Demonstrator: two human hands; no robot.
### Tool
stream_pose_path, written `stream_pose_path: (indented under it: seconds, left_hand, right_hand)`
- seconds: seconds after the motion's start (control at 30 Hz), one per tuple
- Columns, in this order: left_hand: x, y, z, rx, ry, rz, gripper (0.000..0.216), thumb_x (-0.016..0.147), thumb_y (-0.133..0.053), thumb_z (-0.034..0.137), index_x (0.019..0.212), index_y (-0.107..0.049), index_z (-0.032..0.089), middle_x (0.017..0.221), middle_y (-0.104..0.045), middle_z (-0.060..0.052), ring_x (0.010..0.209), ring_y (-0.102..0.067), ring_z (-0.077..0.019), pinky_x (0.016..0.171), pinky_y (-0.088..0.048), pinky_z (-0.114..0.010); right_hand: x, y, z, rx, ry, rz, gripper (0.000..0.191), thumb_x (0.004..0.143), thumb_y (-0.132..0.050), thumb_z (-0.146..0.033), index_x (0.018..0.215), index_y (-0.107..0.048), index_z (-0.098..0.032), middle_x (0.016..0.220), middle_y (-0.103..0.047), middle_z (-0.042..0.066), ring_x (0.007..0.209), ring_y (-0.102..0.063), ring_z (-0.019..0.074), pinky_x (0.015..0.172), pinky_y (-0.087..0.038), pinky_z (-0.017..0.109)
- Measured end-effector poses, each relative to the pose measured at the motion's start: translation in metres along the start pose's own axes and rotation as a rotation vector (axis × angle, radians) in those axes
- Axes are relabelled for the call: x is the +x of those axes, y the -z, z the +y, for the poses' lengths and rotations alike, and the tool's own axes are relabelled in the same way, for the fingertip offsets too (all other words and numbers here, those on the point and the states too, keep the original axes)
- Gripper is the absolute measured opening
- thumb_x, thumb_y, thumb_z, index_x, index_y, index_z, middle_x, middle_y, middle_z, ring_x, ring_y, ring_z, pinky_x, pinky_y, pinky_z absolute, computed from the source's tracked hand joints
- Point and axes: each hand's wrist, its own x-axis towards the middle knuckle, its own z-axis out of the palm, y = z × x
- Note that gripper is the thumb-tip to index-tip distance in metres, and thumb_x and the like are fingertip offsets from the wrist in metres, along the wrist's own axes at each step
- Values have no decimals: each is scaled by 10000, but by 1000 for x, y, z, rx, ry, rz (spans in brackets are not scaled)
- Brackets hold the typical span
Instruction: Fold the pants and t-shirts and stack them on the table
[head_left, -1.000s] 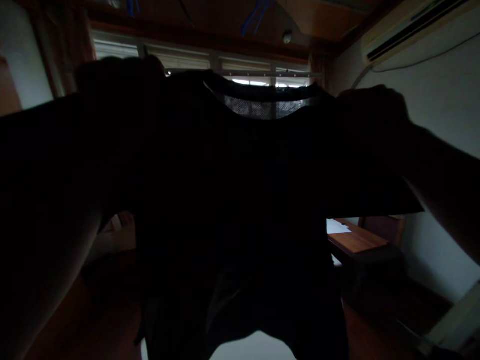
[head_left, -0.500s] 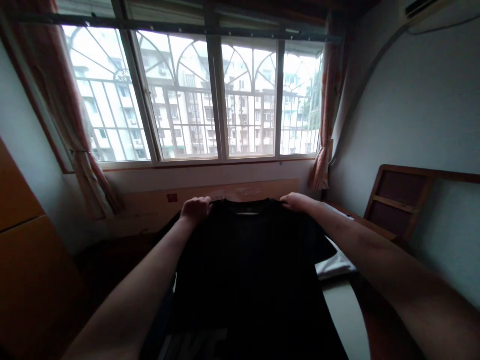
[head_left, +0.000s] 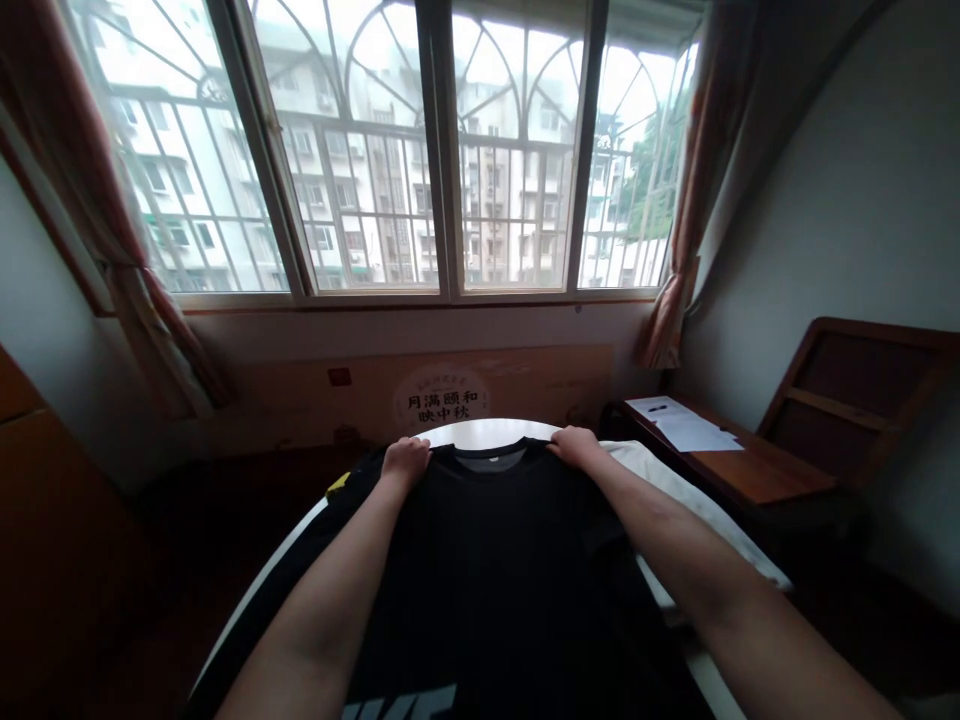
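Note:
A black T-shirt [head_left: 495, 560] is spread out in front of me over a round white table [head_left: 480, 432], its collar at the far side. Pale grey lettering shows low on the shirt, cut off by the bottom of the view. My left hand [head_left: 406, 460] is closed on the left shoulder beside the collar. The right shoulder is pinched in my right hand [head_left: 577, 446]. To the right, partly behind my right forearm, lies white cloth [head_left: 690, 500]. Dark fabric with a yellow patch [head_left: 339, 484] sticks out at the left, beyond my left forearm.
A wooden chair [head_left: 795, 470] stands at the right with papers [head_left: 682, 424] on its seat. Behind the table, a printed cardboard panel [head_left: 525, 375] leans below the barred window [head_left: 510, 180]. Tied curtains [head_left: 142, 320] hang at both sides. An orange-brown cabinet [head_left: 45, 520] is at the left.
Both hands have brought the T-shirt down toward the table, and its inner collar now shows. My view has tilted downward, revealing the table's far edge, the papers and the panel's lettering.

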Motion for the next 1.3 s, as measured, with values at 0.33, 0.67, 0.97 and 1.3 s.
stream_pose_path:
  seconds: [0.33,0.67,0.97,1.3]
  left_hand:
    - [25,-38,13,2,58,-14,323,881,-483,250,993,-747,100,1059,-720,-227,1089,-608,-364,944,-413,-494]
    - [-3,-68,63,-131,30,-102,569,982,-339,391,1425,-511,78,1518,-481,-190,1429,-405,-281,1185,-283,-401]
    - [-4,-78,66,-215,140,-297,760,961,-256,548,1581,-270,109,1664,-193,-153,1550,-137,-311,1234,-115,-575]
    - [-35,-17,71,-286,126,-167,714,1006,-214,488,1575,-245,56,1668,-157,-180,1554,-116,-302,1246,-129,-501]
  right_hand:
    - [10,-39,-43,-110,-9,151,413,971,-378,-165,1265,-666,-134,1416,-567,209,1358,-467,335,1100,-342,491]
    - [-14,-88,-113,238,-44,-41,726,973,-369,-408,1564,-292,5,1637,-243,198,1525,-205,332,1229,-174,463]
    - [-12,-95,-115,319,-54,1,699,1002,-342,-418,1563,-293,-4,1632,-239,202,1524,-201,348,1233,-119,533]
    - [-98,-26,-109,346,264,306,583,932,-447,-135,1514,-451,-173,1618,-339,110,1525,-238,268,1250,-138,463]
